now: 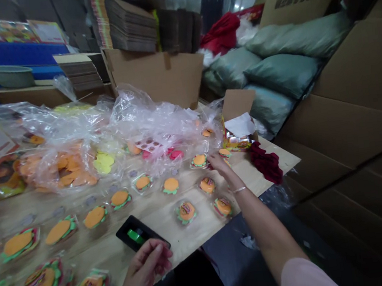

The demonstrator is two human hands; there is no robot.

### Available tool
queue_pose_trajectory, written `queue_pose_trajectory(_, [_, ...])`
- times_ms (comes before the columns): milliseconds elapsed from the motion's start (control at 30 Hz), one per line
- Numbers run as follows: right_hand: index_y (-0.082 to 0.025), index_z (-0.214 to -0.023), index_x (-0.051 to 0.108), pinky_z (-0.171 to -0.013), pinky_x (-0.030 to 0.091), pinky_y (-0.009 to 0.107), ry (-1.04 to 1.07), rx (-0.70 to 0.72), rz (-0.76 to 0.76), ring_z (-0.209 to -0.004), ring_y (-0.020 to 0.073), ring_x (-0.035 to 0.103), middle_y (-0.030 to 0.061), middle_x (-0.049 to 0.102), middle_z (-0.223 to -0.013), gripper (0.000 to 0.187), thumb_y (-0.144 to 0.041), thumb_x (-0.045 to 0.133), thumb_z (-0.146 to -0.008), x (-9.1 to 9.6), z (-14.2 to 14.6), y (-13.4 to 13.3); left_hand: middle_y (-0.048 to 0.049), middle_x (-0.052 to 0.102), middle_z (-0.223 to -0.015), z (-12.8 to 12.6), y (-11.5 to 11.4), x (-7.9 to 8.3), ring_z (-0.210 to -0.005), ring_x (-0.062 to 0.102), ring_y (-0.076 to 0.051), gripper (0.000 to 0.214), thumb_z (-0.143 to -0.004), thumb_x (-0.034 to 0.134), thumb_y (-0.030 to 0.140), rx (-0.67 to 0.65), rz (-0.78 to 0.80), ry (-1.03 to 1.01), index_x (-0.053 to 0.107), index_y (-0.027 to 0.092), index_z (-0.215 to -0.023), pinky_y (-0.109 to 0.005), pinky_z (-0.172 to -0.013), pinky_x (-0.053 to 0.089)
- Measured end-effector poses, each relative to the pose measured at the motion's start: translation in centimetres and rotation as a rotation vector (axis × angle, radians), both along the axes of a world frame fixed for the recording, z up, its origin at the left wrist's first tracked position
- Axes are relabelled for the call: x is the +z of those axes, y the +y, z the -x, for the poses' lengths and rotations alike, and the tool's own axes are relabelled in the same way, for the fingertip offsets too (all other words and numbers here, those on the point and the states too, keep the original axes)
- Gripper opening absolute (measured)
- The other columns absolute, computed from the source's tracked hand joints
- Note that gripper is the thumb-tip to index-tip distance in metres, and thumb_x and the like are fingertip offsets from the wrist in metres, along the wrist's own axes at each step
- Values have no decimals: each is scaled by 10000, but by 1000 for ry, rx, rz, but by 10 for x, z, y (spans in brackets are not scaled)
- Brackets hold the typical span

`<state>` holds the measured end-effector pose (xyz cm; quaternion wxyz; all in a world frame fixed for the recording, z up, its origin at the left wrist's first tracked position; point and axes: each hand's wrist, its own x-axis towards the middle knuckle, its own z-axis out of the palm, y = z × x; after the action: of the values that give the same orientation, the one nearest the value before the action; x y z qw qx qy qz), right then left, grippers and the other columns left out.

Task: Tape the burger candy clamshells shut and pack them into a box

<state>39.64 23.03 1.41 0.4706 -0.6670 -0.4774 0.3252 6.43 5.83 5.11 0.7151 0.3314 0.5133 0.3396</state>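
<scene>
My right hand (217, 162) lay spread on a burger packet (225, 152); my left hand (150, 261) curled against a black device (137, 233) on the table (175, 240), grip unclear.

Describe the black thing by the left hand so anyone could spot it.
On the wooden table, at its near edge beyond the left hand, lies a black rectangle. Unlike the orange foam pieces around, it is dark with a green patch.

Burger pieces (170, 185) lie on table (158, 217), bags (146, 116) behind
</scene>
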Motion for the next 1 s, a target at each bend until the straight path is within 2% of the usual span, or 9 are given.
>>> queue_pose_trajectory(100, [-153,-664,519,-467,401,223,2,-11,12,-508,112,517,-15,538,-585,234,-284,474,-852,15,1,-38,-48,673,-738,-2,1,3,-663,561,-133,372,-746,628,516,-43,-96,20,661,148,-707,-221,-622,433])
queue_pose_trajectory(167, [-177,-649,491,-479,396,219,35,58,-6,-508,111,511,-31,528,-565,205,-288,477,-820,23,20,-73,-74,690,-868,-6,1,3,-768,597,-156,362,-789,589,497,-13,-125,-28,680,148,-820,-231,-678,452])
queue_pose_trajectory(300, [-191,-680,493,-506,398,220,200,367,24,-524,109,500,-43,510,-575,196,-327,489,-822,27,91,-143,-81,611,-1182,-11,-2,-2,-954,611,-194,391,-856,520,446,58,-12,-330,559,234,-1182,-294,-735,510])
queue_pose_trajectory(433, [-190,-709,493,-509,399,219,326,522,147,-528,104,488,-41,500,-592,278,-428,489,-853,18,155,-188,-83,598,-1185,4,-17,-8,-848,644,-186,309,-895,475,383,90,117,-481,569,210,-1133,-336,-682,560])
queue_pose_trajectory(667, [-198,-787,499,-479,355,199,482,558,196,-533,88,460,-54,505,-641,327,-465,680,-735,4,201,-212,-70,602,-1151,43,-57,-4,-778,649,-166,259,-903,470,342,217,60,-411,577,214,-1100,-280,-571,571])
queue_pose_trajectory(767, [-200,-885,557,-546,407,215,626,556,231,-646,112,523,-8,579,-792,368,-502,684,-717,3,212,-207,-67,614,-1107,52,-69,-2,-749,650,-161,262,-918,432,349,248,95,-425,575,205,-1084,-287,-562,570])
queue_pose_trajectory(867, [-215,-1011,577,-629,458,259,773,549,290,-808,169,582,48,616,-963,425,-539,634,-742,1,221,-199,-84,632,-1053,62,-77,-3,-697,648,-165,319,-930,376,391,203,165,-442,575,176,-1056,-312,-537,568])
queue_pose_trajectory(933, [-227,-1030,577,-705,470,286,729,549,173,-891,186,584,53,615,-1003,357,-455,643,-763,1,226,-198,-99,636,-1061,69,-81,-4,-707,655,-183,357,-926,361,425,146,221,-475,574,164,-1048,-322,-533,565])
queue_pose_trajectory(1000, [-235,-980,587,-807,456,314,570,581,-62,-963,187,566,49,600,-1036,216,-326,635,-790,5,230,-205,-111,636,-1084,77,-84,-3,-754,665,-212,402,-914,359,473,106,257,-511,576,161,-1044,-343,-561,565])
